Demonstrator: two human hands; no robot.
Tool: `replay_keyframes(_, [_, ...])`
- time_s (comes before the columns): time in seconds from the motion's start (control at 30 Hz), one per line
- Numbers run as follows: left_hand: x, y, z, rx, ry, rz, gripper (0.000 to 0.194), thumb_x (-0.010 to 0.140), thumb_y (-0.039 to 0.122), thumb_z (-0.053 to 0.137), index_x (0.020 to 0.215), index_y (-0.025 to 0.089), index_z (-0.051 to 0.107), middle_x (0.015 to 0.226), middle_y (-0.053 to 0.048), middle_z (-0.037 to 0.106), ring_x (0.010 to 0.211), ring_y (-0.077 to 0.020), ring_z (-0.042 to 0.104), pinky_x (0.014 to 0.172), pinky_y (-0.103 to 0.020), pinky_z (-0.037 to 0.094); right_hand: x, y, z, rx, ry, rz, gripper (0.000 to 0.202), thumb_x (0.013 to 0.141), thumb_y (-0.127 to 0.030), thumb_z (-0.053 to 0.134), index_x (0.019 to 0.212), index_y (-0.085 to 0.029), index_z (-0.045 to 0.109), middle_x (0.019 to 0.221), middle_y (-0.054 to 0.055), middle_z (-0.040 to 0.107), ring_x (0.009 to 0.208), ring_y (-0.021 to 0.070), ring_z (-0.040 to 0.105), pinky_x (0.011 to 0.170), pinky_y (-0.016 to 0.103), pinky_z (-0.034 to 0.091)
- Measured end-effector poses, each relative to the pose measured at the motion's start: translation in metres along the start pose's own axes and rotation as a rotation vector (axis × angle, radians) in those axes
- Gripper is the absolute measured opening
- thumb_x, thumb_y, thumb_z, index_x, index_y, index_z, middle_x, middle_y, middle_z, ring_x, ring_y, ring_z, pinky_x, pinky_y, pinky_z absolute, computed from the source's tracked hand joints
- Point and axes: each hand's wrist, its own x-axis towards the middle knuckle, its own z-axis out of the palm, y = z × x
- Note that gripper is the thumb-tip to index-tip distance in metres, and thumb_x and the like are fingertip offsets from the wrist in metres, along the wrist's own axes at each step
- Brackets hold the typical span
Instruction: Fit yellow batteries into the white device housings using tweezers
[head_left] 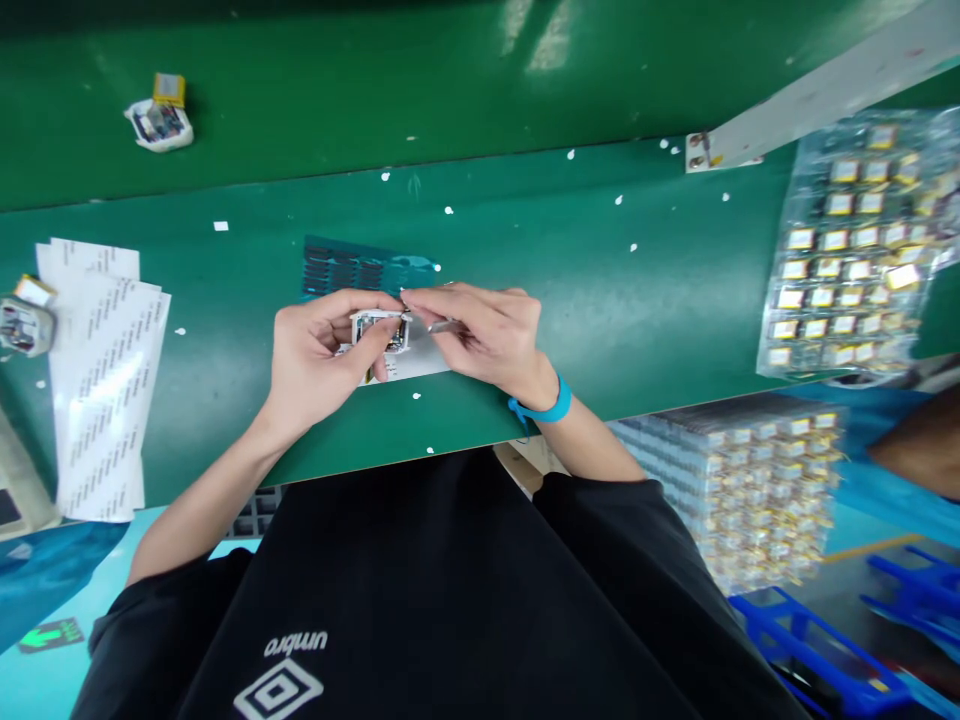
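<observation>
My left hand [319, 355] is closed around a small white device housing [406, 335] with a circuit board inside, its thumb lying across the housing. My right hand [484, 330] pinches a thin metal tool [444, 326], which looks like tweezers. The fingertips of that hand meet the housing's upper right corner. Beneath both hands lies a white sheet [424, 358] with small print. Just beyond them is a blue film sheet [341, 268] bearing rows of dark strips. My fingers hide part of the housing and the tool's tip.
Printed white label sheets [101, 390] lie at left beside another open housing [26, 325]. A further housing with a yellow battery [169, 90] sits at the far left. Clear trays of batteries [840, 270] stand at right, near a metal bracket [724, 150]. Stacked trays [750, 480] are below the table edge.
</observation>
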Motion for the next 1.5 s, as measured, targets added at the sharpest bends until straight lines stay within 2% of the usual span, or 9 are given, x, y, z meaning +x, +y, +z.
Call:
replay_keyframes(0.1, [0.000,0.001,0.001,-0.007,0.011,-0.006,0.009,0.087,0.018,0.075,0.095,0.019,0.079,0.062,0.004,0.069,0.042,-0.0106,0.062,0.045,-0.022,0.053,0.001,-0.001,-0.001,-0.014,-0.011,0.019,0.022,0.097,-0.010,0.056,0.111,-0.015,0.073,0.095,-0.003,0.082,0.077,0.0070,0.077,0.060,0.015,0.054])
replay_keyframes(0.27, [-0.001,0.002,0.002,0.057,0.038,-0.001,0.008,0.087,0.020,0.076,0.094,0.017,0.079,0.061,0.003,0.068,0.043,-0.0096,0.061,0.044,-0.020,0.050,0.004,0.000,-0.004,0.027,0.010,0.130,0.017,0.098,-0.013,0.064,0.112,-0.013,0.073,0.099,0.001,0.083,0.078,0.0086,0.077,0.070,0.018,0.060])
replay_keyframes(0.37, [-0.001,0.001,0.003,0.083,0.062,0.018,0.009,0.087,0.020,0.076,0.094,0.017,0.080,0.061,0.003,0.068,0.044,-0.0098,0.062,0.046,-0.020,0.051,0.004,0.000,-0.005,0.062,-0.023,0.130,0.017,0.098,-0.019,0.068,0.114,-0.014,0.073,0.101,0.002,0.083,0.081,0.0095,0.078,0.071,0.019,0.061])
replay_keyframes(0.57, [-0.002,0.000,0.004,0.098,0.078,0.029,0.011,0.086,0.020,0.074,0.095,0.018,0.081,0.065,0.003,0.071,0.045,-0.0095,0.062,0.045,-0.020,0.049,0.002,0.000,-0.005,0.035,-0.079,0.057,0.018,0.098,-0.010,0.061,0.110,-0.014,0.074,0.096,-0.001,0.083,0.078,0.0076,0.077,0.067,0.016,0.058])
replay_keyframes(0.77, [-0.004,-0.004,0.002,0.250,0.082,0.074,0.012,0.089,0.025,0.075,0.097,0.021,0.082,0.066,0.002,0.073,0.051,-0.0111,0.063,0.051,-0.023,0.048,0.007,-0.005,-0.006,0.120,-0.068,0.183,0.012,0.099,-0.015,0.065,0.106,-0.013,0.075,0.094,-0.001,0.082,0.063,0.0040,0.068,0.066,0.016,0.057])
replay_keyframes(0.97, [-0.004,-0.004,0.003,0.299,0.068,0.123,0.011,0.090,0.025,0.075,0.097,0.022,0.082,0.070,0.003,0.075,0.051,-0.0110,0.062,0.052,-0.025,0.045,0.004,-0.001,-0.004,0.051,-0.049,0.093,0.015,0.096,-0.009,0.064,0.107,-0.010,0.074,0.098,0.003,0.083,0.075,0.0081,0.075,0.068,0.017,0.059])
replay_keyframes(1.13, [-0.004,-0.004,0.003,0.297,0.083,0.093,0.011,0.090,0.025,0.074,0.097,0.021,0.082,0.066,0.003,0.072,0.051,-0.0117,0.062,0.052,-0.025,0.047,0.006,-0.002,-0.006,0.099,-0.008,0.164,0.017,0.099,-0.019,0.067,0.112,-0.012,0.075,0.098,0.003,0.083,0.068,0.0065,0.072,0.066,0.017,0.059])
replay_keyframes(1.23, [-0.004,-0.007,0.002,0.283,0.090,0.102,0.012,0.091,0.026,0.074,0.099,0.022,0.082,0.065,0.003,0.071,0.050,-0.0119,0.061,0.051,-0.025,0.046,0.009,-0.005,-0.007,0.150,-0.040,0.171,0.015,0.098,-0.018,0.070,0.110,-0.011,0.076,0.098,0.002,0.083,0.071,0.0060,0.073,0.068,0.016,0.059])
replay_keyframes(1.5, [-0.004,-0.009,0.003,0.271,0.081,0.076,0.013,0.090,0.027,0.074,0.099,0.024,0.082,0.068,0.002,0.073,0.051,-0.0132,0.062,0.052,-0.026,0.048,0.006,-0.002,-0.007,0.145,-0.112,0.150,0.019,0.100,-0.014,0.063,0.111,-0.013,0.078,0.098,0.002,0.083,0.073,0.0070,0.075,0.072,0.018,0.061])
